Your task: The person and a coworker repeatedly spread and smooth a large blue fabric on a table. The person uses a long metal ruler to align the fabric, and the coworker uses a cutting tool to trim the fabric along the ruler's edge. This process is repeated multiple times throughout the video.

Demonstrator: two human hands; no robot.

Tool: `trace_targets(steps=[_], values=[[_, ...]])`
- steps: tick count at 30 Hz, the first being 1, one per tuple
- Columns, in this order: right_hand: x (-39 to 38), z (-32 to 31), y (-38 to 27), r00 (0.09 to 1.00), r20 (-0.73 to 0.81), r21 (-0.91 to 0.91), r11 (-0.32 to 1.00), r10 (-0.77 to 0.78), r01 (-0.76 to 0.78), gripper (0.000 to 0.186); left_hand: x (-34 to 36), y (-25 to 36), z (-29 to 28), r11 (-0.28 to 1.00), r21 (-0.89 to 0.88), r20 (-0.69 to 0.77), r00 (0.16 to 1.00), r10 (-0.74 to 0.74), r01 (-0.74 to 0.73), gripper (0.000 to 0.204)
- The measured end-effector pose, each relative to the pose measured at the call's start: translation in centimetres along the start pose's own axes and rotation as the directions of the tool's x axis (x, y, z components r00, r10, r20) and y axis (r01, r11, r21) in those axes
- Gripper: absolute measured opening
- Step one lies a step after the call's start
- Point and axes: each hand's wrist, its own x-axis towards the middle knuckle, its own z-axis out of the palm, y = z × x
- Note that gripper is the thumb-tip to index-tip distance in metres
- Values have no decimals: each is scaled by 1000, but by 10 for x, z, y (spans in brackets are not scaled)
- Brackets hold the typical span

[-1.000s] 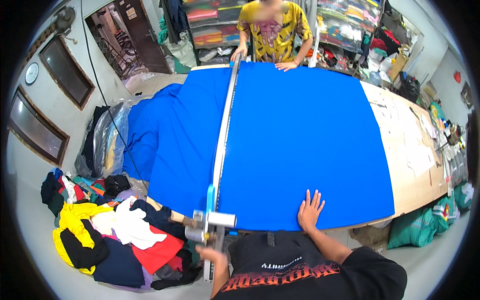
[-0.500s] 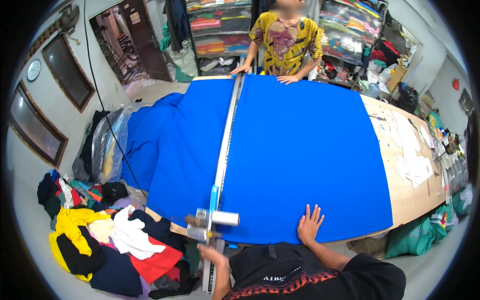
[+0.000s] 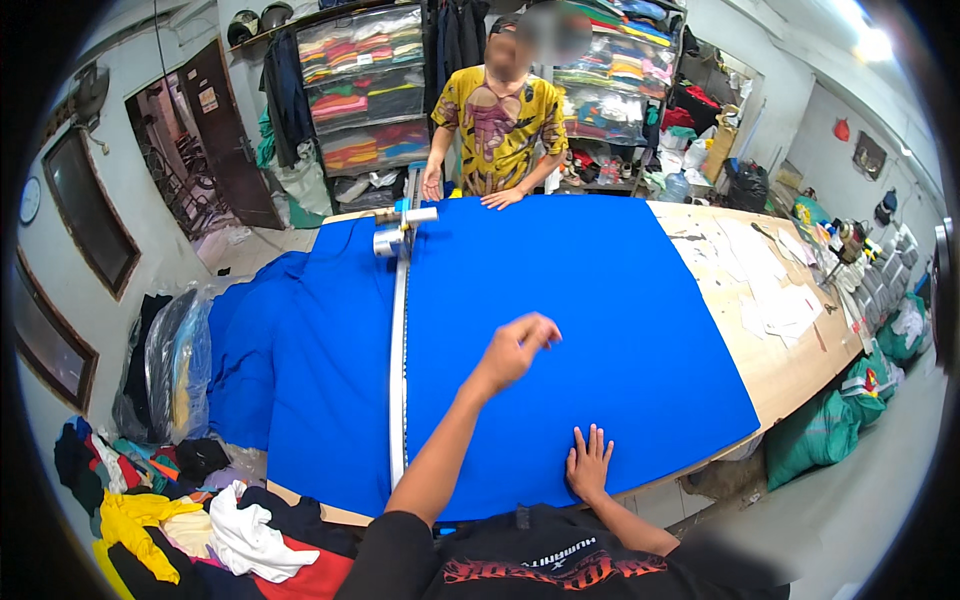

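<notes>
A wide sheet of blue fabric (image 3: 640, 300) covers most of the table. A long metal rail (image 3: 398, 350) lies across it, with a fabric-cutting machine (image 3: 392, 240) on its far end. My left hand (image 3: 515, 352) hovers over the middle of the fabric, its fingers loosely bent and slightly blurred, with nothing visible in them. Flat on the near edge of the cloth, my right hand (image 3: 590, 465) spreads its fingers. Across the table, a person in a yellow patterned shirt (image 3: 500, 125) has one hand beside the cutting machine and the other on the fabric's far edge.
Bare wood of the table (image 3: 725, 290) shows at the right, with white paper pieces (image 3: 785, 305) on it. Loose clothes (image 3: 245, 530) lie heaped at the lower left. Plastic-covered shelves (image 3: 365, 95) stand behind the person. Green sacks (image 3: 815, 440) sit at the right.
The cutting machine has moved along the rail from the near end to the far end. My left hand has left the near end and reached out over the fabric. The view has shifted.
</notes>
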Motion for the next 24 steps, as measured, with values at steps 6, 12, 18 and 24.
trace_targets(steps=[6,12,18,24], values=[[-2,-5,-7,997,46,-1,998,-67,67,55,-179,-61,25,949,151,-270,935,-229,276,23],[5,-7,-82,903,123,206,901,-412,383,54,-456,-66,25,508,263,-924,365,-111,820,21],[-10,23,-171,766,176,330,770,-619,546,66,-582,-47,67,104,-51,-866,8,-501,993,51],[-52,54,-214,632,190,213,660,-751,721,68,-589,-36,60,125,-136,-882,-62,-467,983,67]])
